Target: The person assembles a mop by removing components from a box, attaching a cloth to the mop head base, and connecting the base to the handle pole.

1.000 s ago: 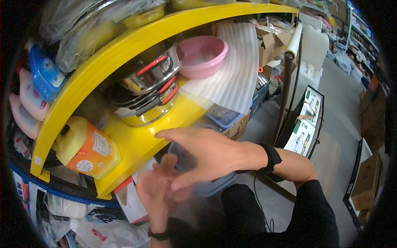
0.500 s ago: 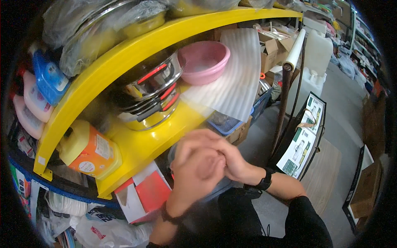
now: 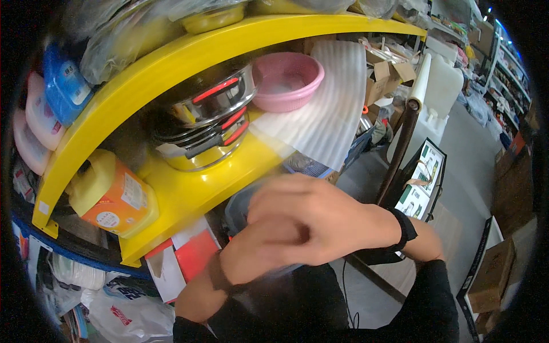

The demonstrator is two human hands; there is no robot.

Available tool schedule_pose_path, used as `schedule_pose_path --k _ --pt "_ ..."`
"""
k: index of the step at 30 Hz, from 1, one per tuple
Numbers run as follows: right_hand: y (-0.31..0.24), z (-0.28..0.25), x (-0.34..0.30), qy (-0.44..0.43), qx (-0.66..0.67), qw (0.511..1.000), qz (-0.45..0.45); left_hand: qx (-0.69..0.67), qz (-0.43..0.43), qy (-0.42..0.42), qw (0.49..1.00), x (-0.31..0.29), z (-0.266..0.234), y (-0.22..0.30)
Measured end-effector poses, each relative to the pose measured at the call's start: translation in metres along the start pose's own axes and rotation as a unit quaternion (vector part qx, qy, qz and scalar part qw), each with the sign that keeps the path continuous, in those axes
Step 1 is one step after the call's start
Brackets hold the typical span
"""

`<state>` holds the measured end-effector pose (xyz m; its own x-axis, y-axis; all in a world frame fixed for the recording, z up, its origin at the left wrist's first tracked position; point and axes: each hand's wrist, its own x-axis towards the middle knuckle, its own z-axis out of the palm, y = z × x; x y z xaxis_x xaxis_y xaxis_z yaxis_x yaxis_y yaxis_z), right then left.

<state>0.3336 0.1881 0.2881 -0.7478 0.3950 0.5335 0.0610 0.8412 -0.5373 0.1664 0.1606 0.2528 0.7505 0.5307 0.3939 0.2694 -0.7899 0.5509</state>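
Observation:
Low in the middle of the view, my two hands come together in front of the yellow shelf. My right hand (image 3: 334,220), with a black band on its wrist, lies over the left with its fingers curled round it. My left hand (image 3: 260,251) comes in from the lower left, a dark band on its wrist too, and its fingers are hidden beneath the right. Both are smeared by motion, and no object shows between them. Partly behind them is a dark bluish plastic container (image 3: 237,208).
A yellow shelf (image 3: 211,180) holds stacked steel pots (image 3: 214,123), a pink basin (image 3: 291,83) and foam sheeting (image 3: 337,108). An orange-and-yellow jug (image 3: 117,194) stands at its left end. A red-and-white box (image 3: 194,254) is below; a long roll (image 3: 409,114) leans on the right.
My hands have shifted from an upright clasp to a flatter hold, the right hand now stretched further across the left. The whole view has tilted slightly.

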Motion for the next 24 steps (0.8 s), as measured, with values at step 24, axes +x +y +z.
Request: schedule_pose_path --k 24 --pt "-0.017 -0.009 0.037 -0.189 -0.155 0.968 0.053 -0.115 -0.178 0.106 0.971 0.042 -0.012 0.033"
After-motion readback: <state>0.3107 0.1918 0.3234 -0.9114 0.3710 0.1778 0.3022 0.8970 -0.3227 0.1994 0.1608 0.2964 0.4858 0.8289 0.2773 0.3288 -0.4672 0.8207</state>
